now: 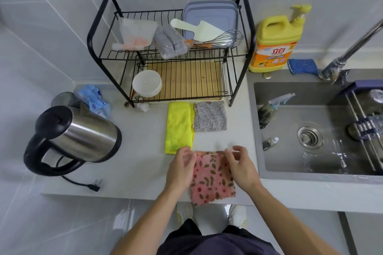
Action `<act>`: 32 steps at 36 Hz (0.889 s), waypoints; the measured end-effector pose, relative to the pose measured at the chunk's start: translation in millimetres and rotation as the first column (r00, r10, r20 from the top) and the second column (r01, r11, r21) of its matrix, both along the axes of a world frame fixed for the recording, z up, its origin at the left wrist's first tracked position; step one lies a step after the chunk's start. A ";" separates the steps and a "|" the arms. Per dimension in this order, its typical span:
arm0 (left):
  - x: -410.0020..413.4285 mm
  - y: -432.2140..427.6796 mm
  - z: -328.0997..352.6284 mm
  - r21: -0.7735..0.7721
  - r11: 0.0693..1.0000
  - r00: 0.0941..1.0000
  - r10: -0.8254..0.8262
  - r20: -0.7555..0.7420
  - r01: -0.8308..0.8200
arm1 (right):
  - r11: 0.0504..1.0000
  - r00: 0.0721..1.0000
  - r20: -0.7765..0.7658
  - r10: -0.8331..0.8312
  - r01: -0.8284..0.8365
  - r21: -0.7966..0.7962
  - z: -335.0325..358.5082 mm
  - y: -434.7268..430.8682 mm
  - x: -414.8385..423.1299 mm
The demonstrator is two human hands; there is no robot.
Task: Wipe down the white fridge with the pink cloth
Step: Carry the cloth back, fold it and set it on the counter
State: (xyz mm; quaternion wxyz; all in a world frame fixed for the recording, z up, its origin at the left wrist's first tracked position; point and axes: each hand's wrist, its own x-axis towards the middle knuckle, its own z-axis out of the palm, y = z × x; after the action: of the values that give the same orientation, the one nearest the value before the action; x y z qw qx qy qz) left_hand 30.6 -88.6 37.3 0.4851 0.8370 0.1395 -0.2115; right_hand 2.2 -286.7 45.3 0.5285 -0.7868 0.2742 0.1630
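Note:
The pink cloth [212, 180], printed with red and olive leaves, lies spread on the grey counter near its front edge. My left hand [182, 165] pinches the cloth's far left corner. My right hand [240, 163] pinches its far right corner. Both hands sit over the cloth's top edge, a little blurred. No white fridge is in view.
A yellow cloth [179, 128] and a grey flowered cloth [210, 117] lie just behind. A steel kettle [83, 136] stands left, a black dish rack [172, 54] behind, a yellow detergent bottle [273, 41] and the sink [310, 128] right.

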 end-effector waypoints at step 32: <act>-33.6 -12.0 -46.9 0.411 0.863 0.819 -0.449 0.358 0.294 | 0.853 0.866 0.399 0.302 -0.058 -0.519 -53.4 -0.6 -9.6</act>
State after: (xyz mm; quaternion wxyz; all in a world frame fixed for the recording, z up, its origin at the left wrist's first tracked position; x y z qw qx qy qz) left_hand -3.0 -100.5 -9.6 0.3017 0.9437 -0.1087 -0.0809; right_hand -7.4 -287.3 -8.1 0.3431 -0.9329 0.0939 -0.0559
